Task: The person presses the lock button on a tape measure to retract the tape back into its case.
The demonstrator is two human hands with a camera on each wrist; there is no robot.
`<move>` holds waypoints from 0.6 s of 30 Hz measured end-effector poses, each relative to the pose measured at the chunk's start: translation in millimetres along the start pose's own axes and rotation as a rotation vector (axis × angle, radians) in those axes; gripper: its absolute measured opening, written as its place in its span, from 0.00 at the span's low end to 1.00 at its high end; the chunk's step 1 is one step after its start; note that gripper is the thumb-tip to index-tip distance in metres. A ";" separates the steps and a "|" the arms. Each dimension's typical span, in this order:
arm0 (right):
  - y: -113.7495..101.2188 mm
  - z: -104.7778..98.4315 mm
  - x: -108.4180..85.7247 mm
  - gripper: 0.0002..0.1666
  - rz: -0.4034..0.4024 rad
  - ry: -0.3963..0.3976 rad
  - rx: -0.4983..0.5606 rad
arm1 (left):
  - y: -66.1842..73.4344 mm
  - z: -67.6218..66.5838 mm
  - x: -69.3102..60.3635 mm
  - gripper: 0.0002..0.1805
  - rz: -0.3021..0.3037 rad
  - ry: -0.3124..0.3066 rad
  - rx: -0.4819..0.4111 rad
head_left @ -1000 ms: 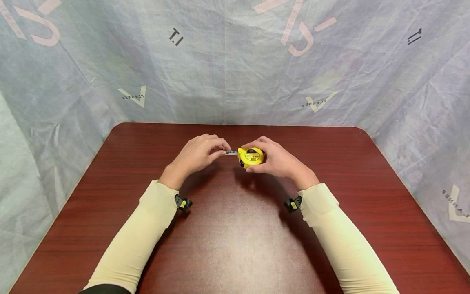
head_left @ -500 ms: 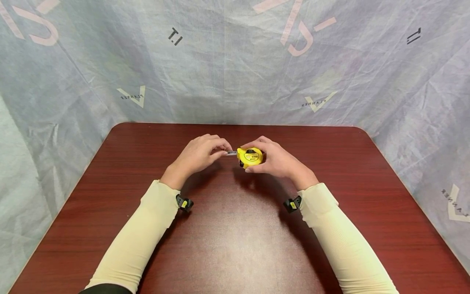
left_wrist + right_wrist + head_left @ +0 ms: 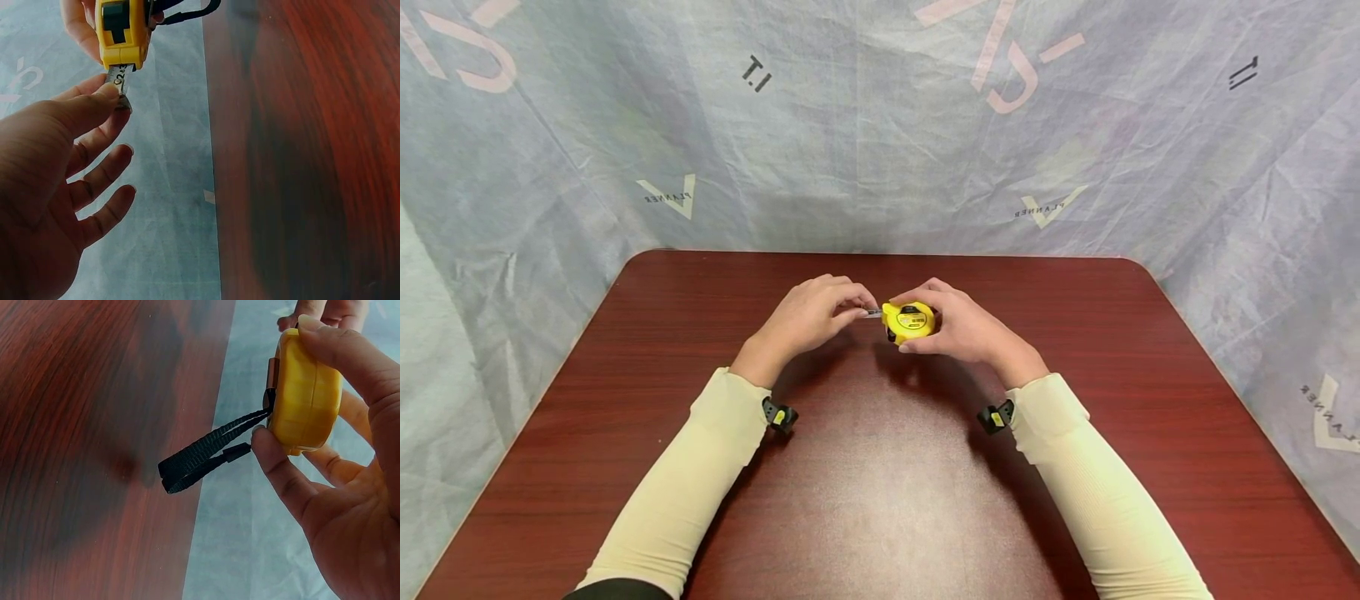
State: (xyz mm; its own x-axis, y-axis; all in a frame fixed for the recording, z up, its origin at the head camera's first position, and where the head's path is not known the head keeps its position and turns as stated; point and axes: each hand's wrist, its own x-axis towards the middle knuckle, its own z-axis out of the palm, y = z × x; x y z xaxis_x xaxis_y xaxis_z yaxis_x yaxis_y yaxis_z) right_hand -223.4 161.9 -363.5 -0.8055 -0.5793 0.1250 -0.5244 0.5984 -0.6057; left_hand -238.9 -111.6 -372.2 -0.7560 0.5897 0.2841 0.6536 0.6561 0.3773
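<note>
A yellow tape measure (image 3: 908,322) with black parts is held above the table by my right hand (image 3: 962,325), whose thumb and fingers wrap its case. From the case's left side a short stretch of metal blade (image 3: 119,76) sticks out. My left hand (image 3: 812,315) pinches the blade's end between thumb and forefinger, while its other fingers spread loosely in the left wrist view. A black wrist strap (image 3: 206,450) hangs from the case in the right wrist view. The palm side of the right hand (image 3: 350,506) shows there too.
The reddish-brown wooden table (image 3: 880,467) extends under both arms. Behind it hangs a pale grey printed cloth (image 3: 850,125), which also drapes at both sides. Small black cameras (image 3: 781,416) sit on both wrists.
My left hand has shifted slightly right, toward the case, and the visible stretch of blade is shorter. The tape measure and right hand have drifted very slightly left.
</note>
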 end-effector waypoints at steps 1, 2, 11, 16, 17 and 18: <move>-0.1 0.3 0.3 0.37 0.000 0.000 0.000 | 0.1 0.0 0.0 0.08 0.000 0.000 -0.002; -0.3 0.6 0.5 0.37 -0.002 -0.001 0.002 | 0.2 0.0 -0.2 0.08 0.000 0.000 -0.004; -0.6 1.5 1.4 0.37 -0.017 0.007 -0.001 | 1.5 0.7 1.8 0.07 -0.002 0.003 -0.010; -0.9 1.1 0.9 0.37 -0.016 0.009 0.003 | 1.3 1.0 2.9 0.07 0.001 0.003 -0.012; -1.0 1.1 1.0 0.37 -0.018 0.009 0.006 | 1.2 1.0 3.3 0.07 0.003 0.003 -0.011; -1.1 1.1 1.1 0.37 -0.019 0.011 0.007 | 1.2 1.0 3.6 0.07 0.005 0.003 -0.009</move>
State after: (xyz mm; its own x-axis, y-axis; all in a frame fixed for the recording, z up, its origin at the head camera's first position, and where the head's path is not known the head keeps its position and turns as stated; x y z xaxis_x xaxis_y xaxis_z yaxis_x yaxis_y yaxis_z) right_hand -223.4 160.1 -363.6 -0.7982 -0.5847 0.1451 -0.5379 0.5832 -0.6087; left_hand -240.8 -108.2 -371.7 -0.7530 0.5912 0.2889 0.6568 0.6490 0.3839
